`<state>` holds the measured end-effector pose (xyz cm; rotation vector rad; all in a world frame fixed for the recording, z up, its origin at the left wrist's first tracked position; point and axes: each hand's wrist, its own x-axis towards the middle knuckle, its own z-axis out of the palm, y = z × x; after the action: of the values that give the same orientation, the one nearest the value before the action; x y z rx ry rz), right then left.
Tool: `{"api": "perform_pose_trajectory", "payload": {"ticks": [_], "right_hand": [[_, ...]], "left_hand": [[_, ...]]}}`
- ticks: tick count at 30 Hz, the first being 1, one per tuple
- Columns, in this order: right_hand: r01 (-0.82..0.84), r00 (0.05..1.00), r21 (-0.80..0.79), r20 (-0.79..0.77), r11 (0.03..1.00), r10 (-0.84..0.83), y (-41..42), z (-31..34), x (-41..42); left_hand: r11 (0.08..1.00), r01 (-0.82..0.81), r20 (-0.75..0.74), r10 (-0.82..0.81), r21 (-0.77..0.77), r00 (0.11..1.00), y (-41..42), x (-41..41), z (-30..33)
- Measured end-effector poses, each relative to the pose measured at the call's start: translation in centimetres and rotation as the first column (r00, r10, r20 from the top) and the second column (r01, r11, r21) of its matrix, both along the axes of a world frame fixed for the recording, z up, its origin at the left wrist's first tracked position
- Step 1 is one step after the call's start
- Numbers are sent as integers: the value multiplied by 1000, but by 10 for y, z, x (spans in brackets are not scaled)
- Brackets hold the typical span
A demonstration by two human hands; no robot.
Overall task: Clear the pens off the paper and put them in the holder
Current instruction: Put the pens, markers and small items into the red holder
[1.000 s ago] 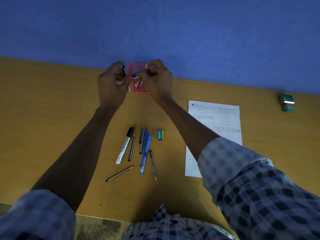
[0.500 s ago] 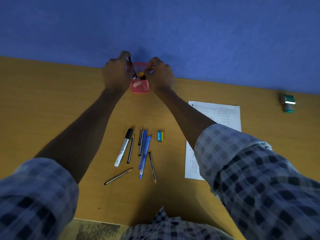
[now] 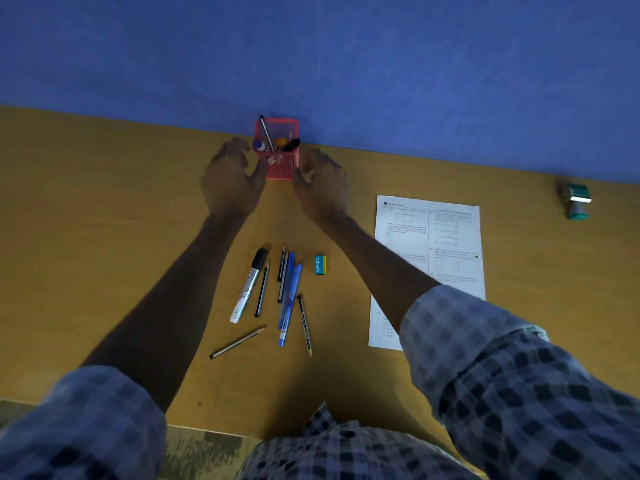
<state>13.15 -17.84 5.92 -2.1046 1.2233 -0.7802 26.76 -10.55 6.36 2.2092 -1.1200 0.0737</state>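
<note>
Wooden table [image 3: 104, 237], red mesh holder [image 3: 282, 168], loose pens [image 3: 277, 292], eraser [image 3: 320, 265], printed paper [image 3: 443, 244], possibly a stamp [image 3: 575, 201]

A wooden tabletop [image 3: 104, 237] meets a blue wall [image 3: 346, 57]. A small teal-and-yellow eraser [image 3: 320, 265] lies flat near its middle. Far right, well apart, stands a green stamp-like object [image 3: 575, 201].

The one word that reads clearly is "apsara", printed in white up the teal face of the small eraser [image 3: 320, 265] lying at about 3 o'clock of the loose pens on the desk. The printed sheet [image 3: 450, 237], further toward 3 o'clock, carries two columns of text and a small boxed diagram, all too small to read. The white marker [image 3: 248, 286] bears markings that are likewise illegible.
</note>
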Motion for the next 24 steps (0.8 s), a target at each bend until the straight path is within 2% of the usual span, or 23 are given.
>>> {"api": "perform_pose_trajectory", "payload": {"ticks": [6,12,17,24], "right_hand": [[-128,943,231,-274,965,190,33,-26,-12],[-191,838,276,-455,942,303,54,-37,-19],[-161,840,302,-458,939,292,64,-40,-19],[-107,860,344,-439,933,260,71,-36,-11]], "left_hand": [[956,83,-166,-36,283,985,43,-15,-30],[868,181,-227,-81,463,971,74,-20,-42],[808,219,-223,-112,546,968,83,-25,-44],[828,226,-220,-127,513,967,84,-34,-42]]}}
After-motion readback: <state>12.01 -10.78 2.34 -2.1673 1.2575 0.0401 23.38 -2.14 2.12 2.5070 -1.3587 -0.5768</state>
